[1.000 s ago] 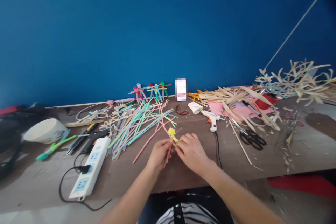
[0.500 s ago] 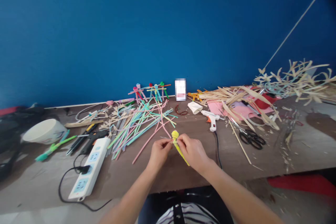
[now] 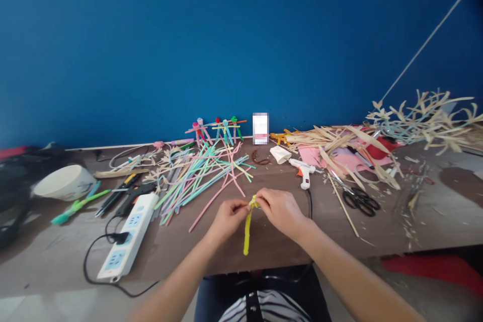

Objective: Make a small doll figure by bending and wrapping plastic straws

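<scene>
My left hand [image 3: 227, 217] and right hand [image 3: 281, 211] pinch the twisted top of a yellow pipe cleaner [image 3: 247, 229], its tail dangling above the table's front edge [image 3: 271, 260]. I'm forming the loop; it seems to need one tighter twist.

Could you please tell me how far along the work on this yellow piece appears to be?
Done: a row of small multicoloured stick figures stands against the blue painted wall. In hand: the left hand and right hand pinch a yellow fuzzy pipe cleaner, knotted near its top, with no figure shape yet. Left, apparently: a heap of thin pastel strips.
</scene>
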Motion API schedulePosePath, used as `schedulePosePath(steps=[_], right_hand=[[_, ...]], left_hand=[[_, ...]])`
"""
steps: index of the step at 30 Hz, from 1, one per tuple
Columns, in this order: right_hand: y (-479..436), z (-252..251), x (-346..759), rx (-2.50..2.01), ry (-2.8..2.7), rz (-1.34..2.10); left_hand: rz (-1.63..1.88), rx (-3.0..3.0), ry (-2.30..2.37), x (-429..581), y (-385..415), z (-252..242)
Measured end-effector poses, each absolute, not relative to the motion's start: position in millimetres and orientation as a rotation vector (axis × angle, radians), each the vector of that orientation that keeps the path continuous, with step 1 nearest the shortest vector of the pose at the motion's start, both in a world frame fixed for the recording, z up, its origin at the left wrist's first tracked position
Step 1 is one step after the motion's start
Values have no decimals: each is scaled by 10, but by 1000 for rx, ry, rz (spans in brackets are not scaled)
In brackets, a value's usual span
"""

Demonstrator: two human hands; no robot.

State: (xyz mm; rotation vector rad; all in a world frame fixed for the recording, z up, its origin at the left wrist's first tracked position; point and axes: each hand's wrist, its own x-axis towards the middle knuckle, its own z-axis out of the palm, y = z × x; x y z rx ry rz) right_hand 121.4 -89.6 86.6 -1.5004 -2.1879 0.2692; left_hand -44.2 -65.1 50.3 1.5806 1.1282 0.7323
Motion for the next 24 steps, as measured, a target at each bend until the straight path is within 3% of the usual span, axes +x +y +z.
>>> schedulePosePath(steps=[18,24], right_hand=[[-867,1176,1253,-1407,-2426,316],[-706,1191,1329,-1291,-2313,707]], left_hand=[[498,1493,1062,-522,-640,676],[424,1489,929,-592,-668,766]])
